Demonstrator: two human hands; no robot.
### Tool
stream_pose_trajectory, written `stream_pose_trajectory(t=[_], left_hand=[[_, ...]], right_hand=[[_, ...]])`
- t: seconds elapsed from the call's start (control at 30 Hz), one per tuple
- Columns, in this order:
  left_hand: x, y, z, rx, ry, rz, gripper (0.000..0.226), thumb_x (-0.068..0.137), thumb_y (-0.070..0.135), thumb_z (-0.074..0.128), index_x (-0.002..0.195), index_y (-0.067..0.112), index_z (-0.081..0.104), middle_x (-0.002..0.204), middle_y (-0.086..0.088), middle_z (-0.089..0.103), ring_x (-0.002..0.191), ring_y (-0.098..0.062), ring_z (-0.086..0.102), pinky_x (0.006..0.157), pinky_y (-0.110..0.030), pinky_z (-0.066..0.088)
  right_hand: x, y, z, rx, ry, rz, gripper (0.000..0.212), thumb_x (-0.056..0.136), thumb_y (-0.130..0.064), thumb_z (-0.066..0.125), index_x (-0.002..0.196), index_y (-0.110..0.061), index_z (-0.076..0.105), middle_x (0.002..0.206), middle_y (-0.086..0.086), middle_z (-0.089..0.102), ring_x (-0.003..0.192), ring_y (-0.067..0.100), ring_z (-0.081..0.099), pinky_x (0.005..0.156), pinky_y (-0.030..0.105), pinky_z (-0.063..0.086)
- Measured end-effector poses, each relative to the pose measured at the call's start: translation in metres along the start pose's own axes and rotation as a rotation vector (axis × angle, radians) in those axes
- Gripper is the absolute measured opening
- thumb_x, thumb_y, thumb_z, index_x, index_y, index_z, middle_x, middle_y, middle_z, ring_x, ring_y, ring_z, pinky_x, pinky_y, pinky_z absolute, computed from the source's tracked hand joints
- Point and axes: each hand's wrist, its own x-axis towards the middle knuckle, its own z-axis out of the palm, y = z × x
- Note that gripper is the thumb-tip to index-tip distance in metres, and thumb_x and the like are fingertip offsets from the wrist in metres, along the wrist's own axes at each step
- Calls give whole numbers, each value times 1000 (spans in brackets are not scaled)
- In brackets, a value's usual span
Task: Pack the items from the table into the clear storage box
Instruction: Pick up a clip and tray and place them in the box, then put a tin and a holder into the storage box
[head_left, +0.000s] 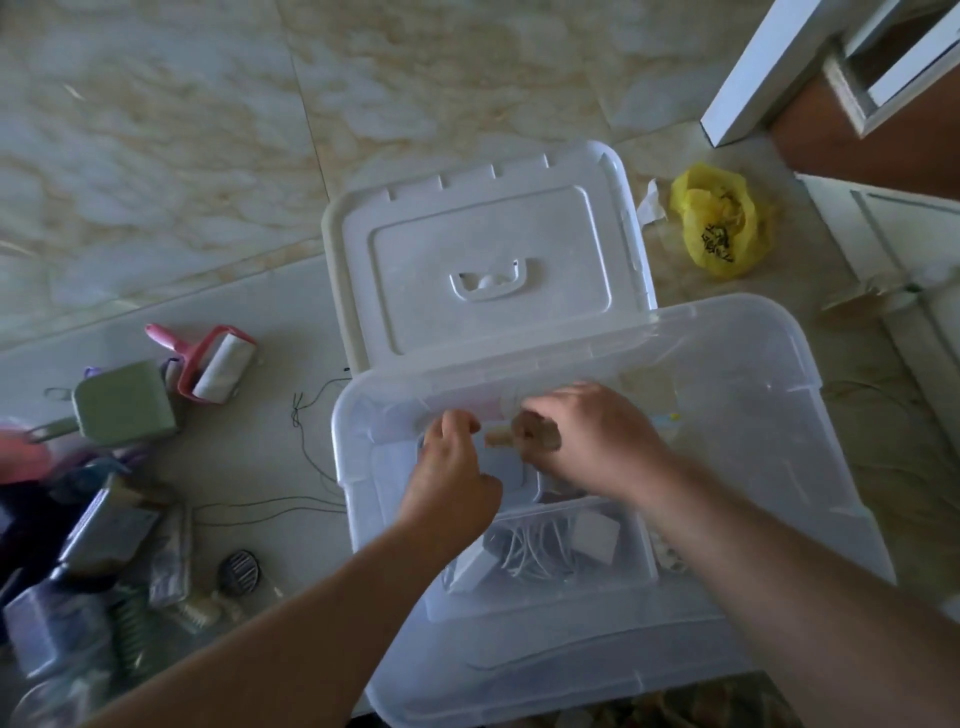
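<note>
Clear plastic walls of the storage box (810, 364) take up the middle of the head view, with both hands reaching down inside it near the far wall; its white lid (483, 260) lies flat just behind on the bench (270, 312). From where I'd stand, the left hand (449, 467) has its fingertips pinched together on something too thin or pale to make out, while the right hand (587, 441) curls round a small tan item (501, 435) whose free end pokes out leftward toward the other hand, so its long axis runs side to side between the two grips. The hands sit close, nearly touching, and the right one plainly carries the load, so any setting down looks to hinge on that hand. Lower in the box sits a smaller clear tray (545, 597) holding white cables and chargers (540, 556), nearer the person than the hands. Out on the bench, well to the left, wait a pink lint roller (218, 369), a green case (124, 402) and a blurred heap of other items (93, 571), closer to the left hand
</note>
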Motion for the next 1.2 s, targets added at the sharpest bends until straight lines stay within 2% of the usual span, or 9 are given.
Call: stream_pose_trajectory(t=[0.1,0.2,0.43,0.63,0.8,0.93,1.07,1.13,1.2], left_hand=[[-7,-18,8,370,-122,115,55,87,28,61,139,20,43,153,-8,30,147,-34,25,117,-37,28],[-7,-35,22,631,-295,248,67,100,52,44,159,31,22,170,-8,-19,155,-39,-21,127,-54,-1],[-7,-44,37,636,-418,147,85,96,70,35,163,34,-2,163,-5,-39,155,-42,-17,125,-58,9],[-11,-41,32,663,-489,116,88,97,70,37,164,30,-5,169,-13,-21,154,-47,-15,126,-59,3],[-14,-40,25,694,-558,113,83,102,58,40,165,22,0,171,-14,-11,156,-41,-15,125,-59,-3],[-27,-33,5,720,-541,147,77,104,47,45,164,15,9,172,-15,1,158,-39,-4,125,-60,0],[-47,-33,-28,563,-244,482,32,100,30,47,124,20,66,127,-8,63,124,-32,55,106,-44,43],[-59,-46,-49,357,-1,672,25,93,21,52,104,21,75,106,-1,68,101,-27,62,89,-40,50],[-70,-71,-72,207,250,704,23,88,19,60,105,23,75,112,-1,67,103,-27,61,88,-39,50]], right_hand=[[22,2,9,-48,128,55,17,82,-36,72,91,-23,68,87,-2,72,83,29,60,68,33,47],[41,-8,41,-49,71,16,20,85,-34,74,97,-19,68,92,-1,73,87,30,60,74,39,54],[53,-29,92,2,100,-10,19,81,0,65,95,-11,65,94,6,70,85,34,64,71,37,49],[58,-59,104,126,46,22,30,83,4,55,105,-15,63,97,-2,64,90,29,65,68,35,47],[55,-74,113,-77,-149,99,69,80,-5,61,145,-28,57,139,4,59,123,36,53,102,40,41],[49,-69,107,-19,-176,127,75,81,-12,36,152,-35,51,157,7,47,141,36,40,117,46,30],[31,-78,83,202,124,207,58,85,3,49,138,-12,65,142,11,61,136,27,53,114,26,36],[22,-96,62,246,287,201,48,84,2,59,129,-10,69,133,6,67,126,21,59,105,17,36],[21,-124,45,202,398,114,43,84,-6,63,127,-9,69,128,9,66,121,24,58,104,21,36]])
